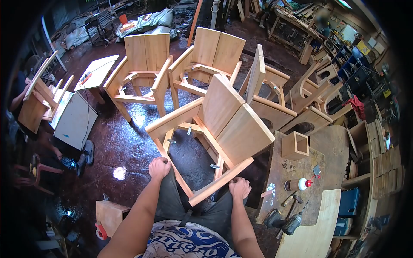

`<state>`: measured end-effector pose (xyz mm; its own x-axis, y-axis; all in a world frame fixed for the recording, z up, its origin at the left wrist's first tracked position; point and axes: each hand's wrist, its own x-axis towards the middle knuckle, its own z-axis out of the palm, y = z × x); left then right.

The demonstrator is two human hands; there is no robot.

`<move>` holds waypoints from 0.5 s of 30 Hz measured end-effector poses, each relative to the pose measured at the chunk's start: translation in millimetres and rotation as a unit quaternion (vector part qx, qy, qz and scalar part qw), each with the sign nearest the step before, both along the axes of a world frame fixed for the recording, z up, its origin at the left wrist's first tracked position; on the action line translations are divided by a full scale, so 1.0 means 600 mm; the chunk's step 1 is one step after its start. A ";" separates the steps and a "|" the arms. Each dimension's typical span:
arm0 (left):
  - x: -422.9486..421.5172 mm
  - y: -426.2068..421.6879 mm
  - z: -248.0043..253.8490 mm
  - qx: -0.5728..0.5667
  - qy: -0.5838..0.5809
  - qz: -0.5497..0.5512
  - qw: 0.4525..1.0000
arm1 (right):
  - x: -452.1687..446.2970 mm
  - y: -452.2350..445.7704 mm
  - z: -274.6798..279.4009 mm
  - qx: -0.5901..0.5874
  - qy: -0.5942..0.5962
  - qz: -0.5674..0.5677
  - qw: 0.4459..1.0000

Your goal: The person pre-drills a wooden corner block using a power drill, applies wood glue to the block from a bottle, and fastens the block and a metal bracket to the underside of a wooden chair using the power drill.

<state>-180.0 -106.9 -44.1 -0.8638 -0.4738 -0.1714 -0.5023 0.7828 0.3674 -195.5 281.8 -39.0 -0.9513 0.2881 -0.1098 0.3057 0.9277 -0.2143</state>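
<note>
In front of my legs stands a wooden armchair frame point(230, 116) with a two-board backrest and an open seat frame. Metal bolts point(215, 166) stick out of its seat rails. My left hand point(159, 167) rests on my left knee, fingers curled in and holding nothing that I can see, close to the chair's front rail point(176, 172). On my right thigh lies my right hand point(239, 188), likewise curled, just beside the chair's armrest point(221, 181). Neither hand appears to grip the chair.
More armchair frames point(146, 56) stand beyond. At right, a workbench point(275, 172) carries a wooden box point(294, 146), a glue bottle point(298, 184), a hammer point(297, 200) and a cordless drill point(294, 222). A roll of red tape point(100, 231) is at lower left. Another person's arm point(18, 96) shows far left.
</note>
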 end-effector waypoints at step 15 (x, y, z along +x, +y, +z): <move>0.000 0.001 -0.001 -0.004 0.004 0.000 1.000 | 0.000 0.001 -0.005 0.002 0.002 -0.003 1.000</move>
<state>-180.1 -106.4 -44.6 -0.8646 -0.4758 -0.1614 -0.5002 0.7849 0.3657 -195.5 282.2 -42.2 -0.9501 0.2941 -0.1041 0.3101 0.9268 -0.2117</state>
